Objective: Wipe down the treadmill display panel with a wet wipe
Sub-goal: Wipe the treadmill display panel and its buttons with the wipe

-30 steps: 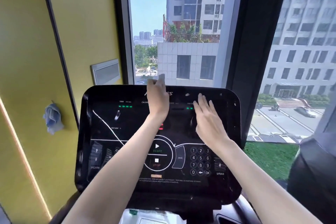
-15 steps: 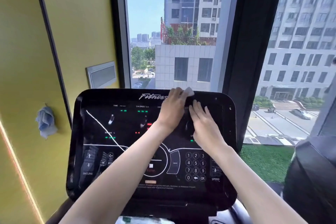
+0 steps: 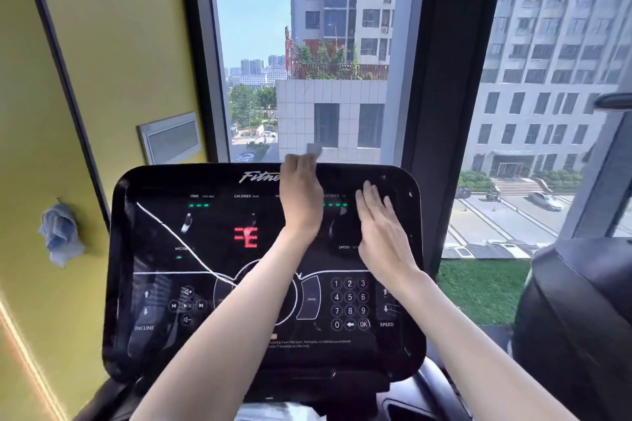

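Observation:
The black glossy treadmill display panel (image 3: pixel 191 345) fills the lower middle of the head view, with lit green and red readouts and a number keypad. My left hand (image 3: pixel 301 196) lies over the panel's top edge beside the brand lettering, and a small white wet wipe (image 3: pixel 314 149) sticks out past its fingertips. My right hand (image 3: pixel 381 225) lies flat on the upper right of the panel with fingers spread, holding nothing. The wipe is mostly hidden under my left hand.
A blue cloth (image 3: pixel 60 232) hangs on the yellow wall at left. A grey vent plate (image 3: pixel 170 137) sits on that wall. A large window stands right behind the panel. Another dark machine (image 3: pixel 578 325) stands at right. A white packet (image 3: pixel 273 413) lies below the panel.
My left hand with the wipe has slid back along the panel's top edge, left and slightly up past the rim. My right hand moved right, opening a gap between the two hands.

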